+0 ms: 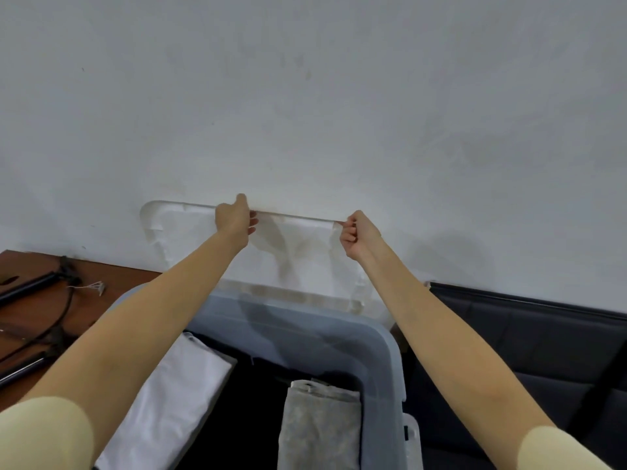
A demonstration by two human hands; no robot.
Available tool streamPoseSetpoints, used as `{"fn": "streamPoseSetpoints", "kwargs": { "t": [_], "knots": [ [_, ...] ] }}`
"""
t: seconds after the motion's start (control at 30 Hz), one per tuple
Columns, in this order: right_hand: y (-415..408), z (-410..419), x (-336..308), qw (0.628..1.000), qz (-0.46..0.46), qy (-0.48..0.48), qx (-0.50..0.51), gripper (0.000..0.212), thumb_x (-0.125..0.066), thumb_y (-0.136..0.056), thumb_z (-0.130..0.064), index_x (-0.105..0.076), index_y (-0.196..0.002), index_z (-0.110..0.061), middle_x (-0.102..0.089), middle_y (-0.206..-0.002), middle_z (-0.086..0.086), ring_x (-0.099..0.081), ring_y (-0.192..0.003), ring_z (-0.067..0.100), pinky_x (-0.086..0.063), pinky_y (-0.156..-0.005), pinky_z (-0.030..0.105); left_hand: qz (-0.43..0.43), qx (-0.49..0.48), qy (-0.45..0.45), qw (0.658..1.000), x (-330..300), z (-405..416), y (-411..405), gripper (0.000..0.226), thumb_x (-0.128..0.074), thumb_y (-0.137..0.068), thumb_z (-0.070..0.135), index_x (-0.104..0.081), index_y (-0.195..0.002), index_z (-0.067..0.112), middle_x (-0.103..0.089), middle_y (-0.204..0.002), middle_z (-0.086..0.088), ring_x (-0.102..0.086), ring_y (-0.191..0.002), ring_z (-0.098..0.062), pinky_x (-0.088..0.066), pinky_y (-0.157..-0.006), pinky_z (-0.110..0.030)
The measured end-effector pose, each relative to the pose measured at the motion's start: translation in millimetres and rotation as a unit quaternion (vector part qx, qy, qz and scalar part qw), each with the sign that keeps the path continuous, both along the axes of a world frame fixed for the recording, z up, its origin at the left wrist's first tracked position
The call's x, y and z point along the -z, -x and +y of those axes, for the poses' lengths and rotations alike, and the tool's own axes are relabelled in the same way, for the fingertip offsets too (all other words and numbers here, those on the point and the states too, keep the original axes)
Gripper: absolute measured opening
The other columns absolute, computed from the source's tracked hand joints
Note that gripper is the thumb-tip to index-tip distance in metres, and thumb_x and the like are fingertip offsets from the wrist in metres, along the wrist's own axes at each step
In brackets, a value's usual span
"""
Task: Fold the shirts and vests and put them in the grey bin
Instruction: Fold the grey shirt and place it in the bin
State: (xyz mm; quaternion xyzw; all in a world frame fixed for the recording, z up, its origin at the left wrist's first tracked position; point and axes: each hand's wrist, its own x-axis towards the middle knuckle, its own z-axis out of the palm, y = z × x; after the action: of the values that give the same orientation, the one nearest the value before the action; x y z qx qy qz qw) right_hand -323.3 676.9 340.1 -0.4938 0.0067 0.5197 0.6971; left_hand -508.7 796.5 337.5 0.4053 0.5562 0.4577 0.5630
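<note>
Your left hand (235, 221) and right hand (357, 234) were both stretched out ahead with arms nearly straight, each pinching the top edge of a white garment (291, 256) held up flat against the pale wall (305, 96). Left fingers were curled over the edge near its middle; the right hand was fisted on the right end. The garment hung down between and below both hands, its hem just above the far rim of the grey bin (383, 337). The bin sat under your forearms and held a folded white piece (176, 395) on the left, dark fabric (251, 401) in the middle and a folded grey piece (319, 429) on the right. A brown table (37, 320) with black cables (57, 300) was left of the bin, a dark seat (529, 354) to its right.
</note>
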Motion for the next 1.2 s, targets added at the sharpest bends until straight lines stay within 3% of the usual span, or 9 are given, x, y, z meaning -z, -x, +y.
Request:
{"fn": "streamPoseSetpoints", "kwargs": {
  "t": [0.17, 0.33, 0.4, 0.53, 0.8, 0.9, 0.97, 1.07, 1.2],
  "knots": [
    [20.4, -18.6, -10.5, 1.000, -0.015, -0.009, 0.010, 0.025, -0.045, -0.085, -0.002, -0.036, -0.066, -0.015, -0.033, -0.043, -0.004, -0.020, -0.032, 0.008, -0.017, -0.029, 0.017, -0.007, -0.056, 0.006, 0.998, -9.0, -11.6, 19.7, 0.006, -0.047, -0.090, 0.008, -0.050, -0.089, 0.004, -0.054, -0.069, -0.005, -0.051, -0.059, -0.017, -0.045, -0.058, -0.027],
    [45.7, -40.6, -32.9, 0.992, -0.097, -0.031, 0.070, 0.025, -0.048, -0.086, -0.010, -0.036, -0.067, -0.017, -0.032, -0.049, -0.004, -0.020, -0.039, 0.008, -0.015, -0.036, 0.018, -0.033, -0.026, -0.032, 0.999, -22.3, -28.8, 35.7, 0.014, -0.055, -0.089, 0.013, -0.053, -0.078, 0.004, -0.059, -0.071, -0.006, -0.058, -0.072, -0.022, -0.046, -0.063, -0.026],
    [60.3, -45.2, -34.1, 0.988, -0.125, -0.006, 0.096, 0.026, -0.057, -0.087, -0.017, -0.038, -0.068, -0.016, -0.034, -0.053, -0.003, -0.024, -0.039, 0.008, -0.019, -0.035, 0.018, -0.065, -0.010, -0.033, 0.997, -28.1, -42.4, 41.1, 0.013, -0.058, -0.089, 0.015, -0.056, -0.086, 0.002, -0.063, -0.078, -0.007, -0.061, -0.076, -0.021, -0.047, -0.065, -0.025],
    [92.9, -63.2, -30.4, 0.963, -0.181, 0.023, 0.198, 0.032, -0.069, -0.085, -0.021, -0.040, -0.072, -0.016, -0.036, -0.057, -0.001, -0.029, -0.038, 0.007, -0.024, -0.034, 0.017, -0.104, 0.031, -0.037, 0.993, -39.3, -77.6, 62.8, 0.023, -0.062, -0.091, 0.017, -0.049, -0.074, 0.009, -0.063, -0.068, -0.001, -0.062, -0.070, -0.013, -0.044, -0.063, -0.023],
    [167.3, -135.8, -60.8, 0.910, -0.264, -0.059, 0.315, 0.047, -0.062, -0.086, -0.008, -0.031, -0.052, -0.019, -0.029, -0.045, -0.006, -0.022, -0.040, 0.009, -0.018, -0.041, 0.023, -0.165, 0.138, -0.069, 0.974, -56.0, -144.7, 140.8, 0.036, -0.065, -0.092, 0.017, -0.044, -0.064, 0.013, -0.057, -0.044, 0.014, -0.064, -0.071, -0.013, -0.049, -0.099, -0.033],
    [199.4, -164.9, -65.8, 0.897, -0.274, -0.088, 0.334, 0.046, -0.062, -0.090, -0.007, -0.029, -0.060, -0.021, -0.024, -0.046, -0.006, -0.020, -0.045, 0.011, -0.016, -0.045, 0.026, -0.169, 0.165, -0.066, 0.970, -56.7, -171.4, 166.5, 0.043, -0.065, -0.092, 0.018, -0.036, -0.061, 0.016, -0.051, -0.042, 0.014, -0.064, -0.069, -0.010, -0.045, -0.105, -0.038],
    [213.4, -183.0, -61.4, 0.897, -0.271, -0.092, 0.336, 0.047, -0.062, -0.091, -0.010, -0.024, -0.065, -0.021, -0.022, -0.048, -0.004, -0.020, -0.046, 0.012, -0.016, -0.045, 0.026, -0.173, 0.178, -0.070, 0.966, -55.3, -189.1, 182.7, 0.047, -0.066, -0.091, 0.018, -0.032, -0.059, 0.018, -0.045, -0.042, 0.013, -0.064, -0.066, -0.009, -0.045, -0.106, -0.039],
    [225.3, -213.2, -47.8, 0.899, -0.278, -0.085, 0.328, 0.053, -0.066, -0.088, -0.015, -0.025, -0.055, -0.020, -0.023, -0.043, -0.005, -0.020, -0.042, 0.012, -0.017, -0.042, 0.024, -0.184, 0.185, -0.060, 0.963, -51.2, -221.1, 205.3, 0.049, -0.068, -0.090, 0.016, -0.032, -0.057, 0.017, -0.043, -0.041, 0.014, -0.060, -0.066, -0.012, -0.047, -0.103, -0.036],
    [243.8, -256.3, -23.9, 0.908, -0.263, -0.059, 0.320, 0.047, -0.067, -0.088, -0.018, -0.036, -0.053, -0.019, -0.028, -0.042, -0.005, -0.023, -0.041, 0.010, -0.017, -0.041, 0.024, -0.173, 0.203, -0.024, 0.963, -34.2, -264.6, 234.9, 0.044, -0.070, -0.088, 0.018, -0.042, -0.055, 0.014, -0.045, -0.042, 0.013, -0.054, -0.062, -0.010, -0.046, -0.096, -0.033]
  ]
}}
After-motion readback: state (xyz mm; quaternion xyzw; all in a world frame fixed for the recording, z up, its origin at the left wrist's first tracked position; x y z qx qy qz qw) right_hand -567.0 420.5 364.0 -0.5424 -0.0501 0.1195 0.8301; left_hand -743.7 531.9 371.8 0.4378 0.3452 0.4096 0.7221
